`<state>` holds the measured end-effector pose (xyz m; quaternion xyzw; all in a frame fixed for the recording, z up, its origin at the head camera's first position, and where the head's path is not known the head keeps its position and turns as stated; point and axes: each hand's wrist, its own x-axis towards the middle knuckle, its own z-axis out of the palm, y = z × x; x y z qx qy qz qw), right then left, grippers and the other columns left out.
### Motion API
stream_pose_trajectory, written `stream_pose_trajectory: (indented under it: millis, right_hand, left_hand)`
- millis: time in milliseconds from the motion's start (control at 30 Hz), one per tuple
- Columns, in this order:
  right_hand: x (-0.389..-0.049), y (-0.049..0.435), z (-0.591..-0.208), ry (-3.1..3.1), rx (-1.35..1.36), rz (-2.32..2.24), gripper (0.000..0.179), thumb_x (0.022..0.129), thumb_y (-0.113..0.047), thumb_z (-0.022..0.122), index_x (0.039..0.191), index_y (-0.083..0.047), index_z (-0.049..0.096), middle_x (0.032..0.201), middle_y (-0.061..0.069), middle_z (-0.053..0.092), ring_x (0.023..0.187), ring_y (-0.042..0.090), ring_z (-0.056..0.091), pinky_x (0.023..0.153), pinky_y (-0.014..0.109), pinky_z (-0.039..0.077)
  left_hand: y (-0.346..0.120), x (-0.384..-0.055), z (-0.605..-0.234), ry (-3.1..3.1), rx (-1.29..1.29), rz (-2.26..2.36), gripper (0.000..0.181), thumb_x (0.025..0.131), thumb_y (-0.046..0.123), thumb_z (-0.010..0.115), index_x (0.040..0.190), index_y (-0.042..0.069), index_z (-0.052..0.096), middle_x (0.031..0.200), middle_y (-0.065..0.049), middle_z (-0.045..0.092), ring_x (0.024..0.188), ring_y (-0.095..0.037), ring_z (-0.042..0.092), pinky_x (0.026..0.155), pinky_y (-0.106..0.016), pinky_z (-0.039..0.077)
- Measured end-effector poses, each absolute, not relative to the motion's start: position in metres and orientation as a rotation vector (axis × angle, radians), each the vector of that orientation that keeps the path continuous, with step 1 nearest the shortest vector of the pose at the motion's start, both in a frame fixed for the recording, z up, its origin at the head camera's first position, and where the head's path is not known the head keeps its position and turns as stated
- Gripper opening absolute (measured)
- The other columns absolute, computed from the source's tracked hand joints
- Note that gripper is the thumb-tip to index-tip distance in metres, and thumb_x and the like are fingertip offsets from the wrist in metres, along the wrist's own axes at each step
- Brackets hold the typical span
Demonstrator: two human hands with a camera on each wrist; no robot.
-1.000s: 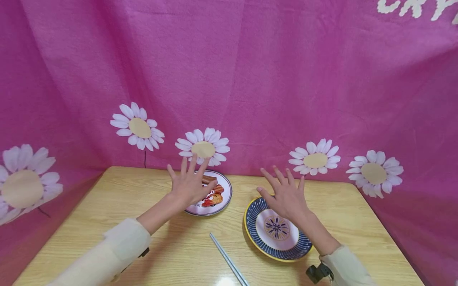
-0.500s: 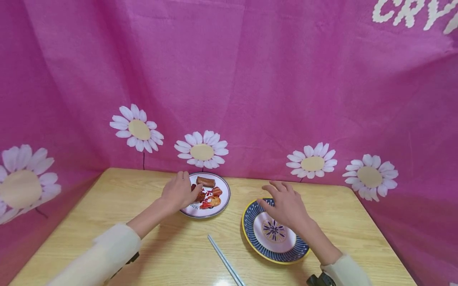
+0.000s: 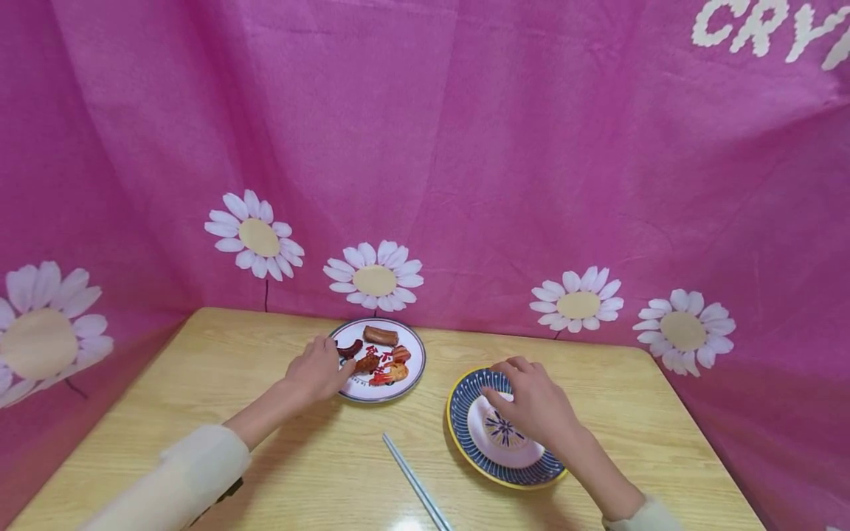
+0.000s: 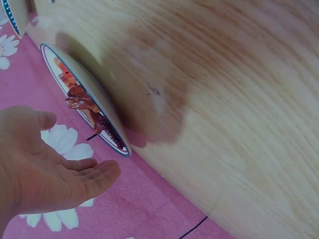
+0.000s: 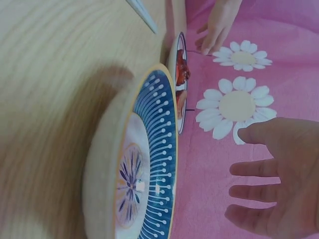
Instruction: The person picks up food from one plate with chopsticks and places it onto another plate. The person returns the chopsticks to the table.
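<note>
Over the left rim of a white plate hovers my left hand, its fingers loosely bent and holding nothing. On that plate lie a brown sausage piece, a dark red curved piece, a browned meat piece and an orange shrimp-like piece. My right hand hangs above the far right side of a blue-patterned plate with a yellow rim, covering part of it. In the right wrist view the right hand has its fingers apart, with a gap to the plate.
A pair of grey chopsticks lies on the wooden table, between the plates and toward the front. Behind the table hangs a pink cloth printed with white daisies.
Both hands were raised with fingers spread; they have come down and the fingers have relaxed. The left hand has moved left, uncovering the food. Plates and chopsticks stay in place.
</note>
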<state>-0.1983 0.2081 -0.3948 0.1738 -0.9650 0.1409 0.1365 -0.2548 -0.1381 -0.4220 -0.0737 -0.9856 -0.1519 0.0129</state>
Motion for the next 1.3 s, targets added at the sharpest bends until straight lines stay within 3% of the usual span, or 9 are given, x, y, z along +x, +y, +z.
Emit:
stream_pose_trajectory:
  millis: [300,600,1300]
  right_hand:
    - [-0.184,0.205,-0.391,-2.804,0.484,0.430,0.034,0.088,-0.031,0.075,0.114,-0.010,0.071,0.104,0.006,0.069,0.087,0.026,0.068,0.070,0.048,0.054]
    - [-0.173,0.196,-0.385,-2.804,0.497,0.521,0.024,0.086,-0.025,0.076,0.105,-0.010,0.073,0.086,0.003,0.070,0.071,0.013,0.063,0.065,0.037,0.052]
    - [-0.145,0.169,-0.395,-2.799,0.760,0.620,0.015,0.082,-0.015,0.077,0.094,-0.007,0.073,0.064,-0.012,0.052,0.060,0.003,0.047,0.056,0.026,0.044]
  left_hand:
    - [-0.143,-0.256,-0.431,-3.082,-0.213,-0.462,0.061,0.098,0.032,0.058,0.119,-0.024,0.046,0.102,-0.027,0.048,0.095,-0.038,0.055,0.074,-0.052,0.053]
    - [-0.149,-0.256,-0.438,-3.055,-0.253,-0.433,0.053,0.100,0.028,0.051,0.111,-0.024,0.049,0.096,-0.027,0.048,0.094,-0.041,0.055,0.079,-0.054,0.052]
    - [-0.155,-0.258,-0.451,-3.038,-0.294,-0.256,0.048,0.097,0.025,0.057,0.104,-0.022,0.050,0.090,-0.025,0.047,0.090,-0.040,0.055,0.075,-0.053,0.052]
